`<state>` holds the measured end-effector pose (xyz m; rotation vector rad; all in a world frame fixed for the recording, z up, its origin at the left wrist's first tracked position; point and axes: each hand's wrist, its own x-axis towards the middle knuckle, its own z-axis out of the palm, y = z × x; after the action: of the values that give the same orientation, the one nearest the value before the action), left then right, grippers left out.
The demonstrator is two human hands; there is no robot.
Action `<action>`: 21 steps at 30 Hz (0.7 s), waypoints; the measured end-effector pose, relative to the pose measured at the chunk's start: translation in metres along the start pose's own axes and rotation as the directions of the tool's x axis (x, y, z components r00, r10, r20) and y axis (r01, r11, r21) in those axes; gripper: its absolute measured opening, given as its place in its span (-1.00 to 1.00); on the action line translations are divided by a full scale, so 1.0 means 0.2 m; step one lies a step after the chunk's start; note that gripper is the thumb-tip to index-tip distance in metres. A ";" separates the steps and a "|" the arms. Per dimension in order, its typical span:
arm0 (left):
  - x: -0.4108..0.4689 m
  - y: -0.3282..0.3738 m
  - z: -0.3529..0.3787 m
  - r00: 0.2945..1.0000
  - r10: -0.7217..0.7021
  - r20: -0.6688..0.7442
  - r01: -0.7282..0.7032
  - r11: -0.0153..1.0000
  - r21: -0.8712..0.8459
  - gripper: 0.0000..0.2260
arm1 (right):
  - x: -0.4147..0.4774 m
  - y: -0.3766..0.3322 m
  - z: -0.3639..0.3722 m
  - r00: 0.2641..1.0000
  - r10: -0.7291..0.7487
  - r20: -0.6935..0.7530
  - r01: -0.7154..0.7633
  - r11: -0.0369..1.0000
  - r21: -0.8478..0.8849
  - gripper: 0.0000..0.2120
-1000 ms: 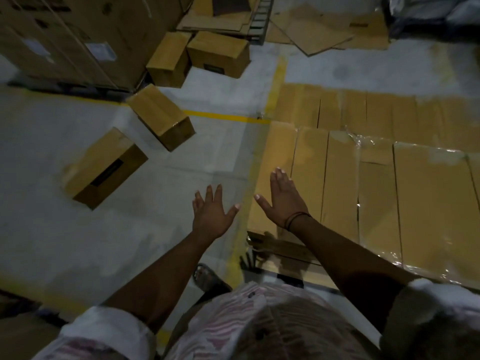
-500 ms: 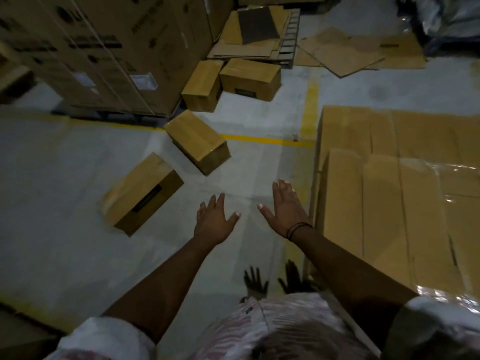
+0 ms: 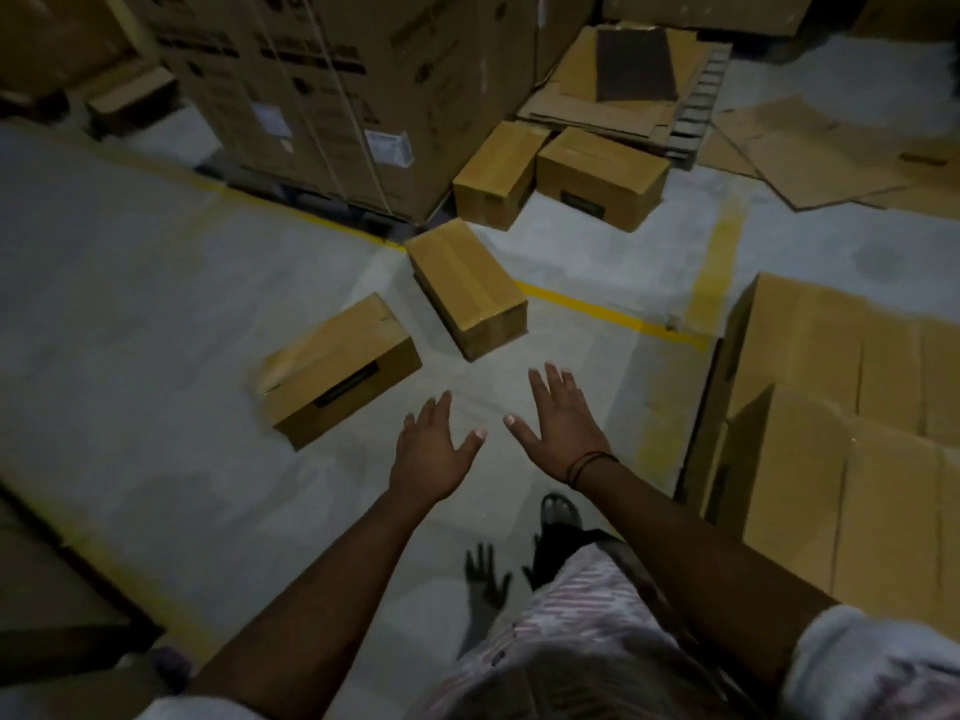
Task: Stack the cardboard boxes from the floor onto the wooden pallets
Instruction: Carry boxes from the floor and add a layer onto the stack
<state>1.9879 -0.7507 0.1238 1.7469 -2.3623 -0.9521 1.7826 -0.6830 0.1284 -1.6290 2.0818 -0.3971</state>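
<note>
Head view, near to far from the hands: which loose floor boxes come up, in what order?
Box with the dark label → taped box behind it → far pair, level with each other: far left box, far right box.

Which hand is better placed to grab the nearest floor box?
Left, likely. The left hand hovers open beside the nearest box; the right hand, also open and empty, sits farther away, nearer the stack. The lift may need both hands.

Dim grey floor (image 3: 156, 330), yellow lines (image 3: 597, 310)
</note>
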 end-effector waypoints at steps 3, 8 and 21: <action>0.17 -0.01 -0.01 1.000 -0.022 0.000 0.022 0.999 -0.027 -0.08 | 0.18 0.03 0.01 0.999 -0.011 0.036 0.011 1.000 0.013 -0.22; 0.59 0.05 -0.04 0.996 -0.088 0.006 0.088 0.994 -0.063 -0.05 | 0.58 0.19 -0.10 0.995 -0.026 0.092 0.031 0.998 -0.054 -0.22; 1.57 0.41 -0.13 0.975 -0.220 0.004 0.218 0.961 -0.170 -0.19 | 1.77 0.56 -0.65 0.970 -0.113 0.213 0.147 0.977 -0.153 -0.20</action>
<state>1.8164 -1.0248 0.0896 1.9674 -2.0392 -1.1261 1.5551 -1.0030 0.1207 -1.8272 1.9045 -0.0928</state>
